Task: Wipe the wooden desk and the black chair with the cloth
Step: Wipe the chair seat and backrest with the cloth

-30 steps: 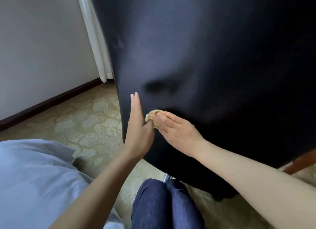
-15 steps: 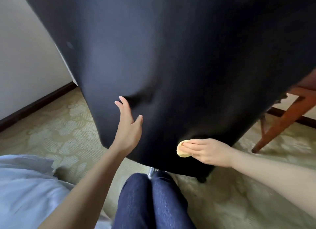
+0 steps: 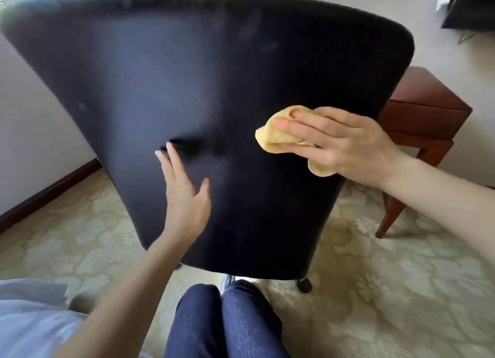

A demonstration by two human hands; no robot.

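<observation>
The black chair point(image 3: 160, 71) stands in front of me with its rounded back filling most of the view. My right hand point(image 3: 340, 141) holds a bunched yellow cloth point(image 3: 270, 135) and presses it against the right side of the chair back. My left hand point(image 3: 184, 194) lies flat on the lower middle of the chair back, fingers straight and spread. Behind the chair at the right stands the reddish-brown wooden desk point(image 3: 428, 108), only its corner and one leg showing.
My knees in dark blue trousers point(image 3: 227, 320) are just below the chair. A chair caster point(image 3: 304, 285) rests on the patterned beige carpet point(image 3: 388, 290). A white wall with dark skirting point(image 3: 48, 191) runs along the left. A dark object point(image 3: 471, 7) sits at the top right.
My right hand has carried the cloth from the chair's lower edge up to the right middle of the back. The view has pulled back and up, showing the chair's top and the desk.
</observation>
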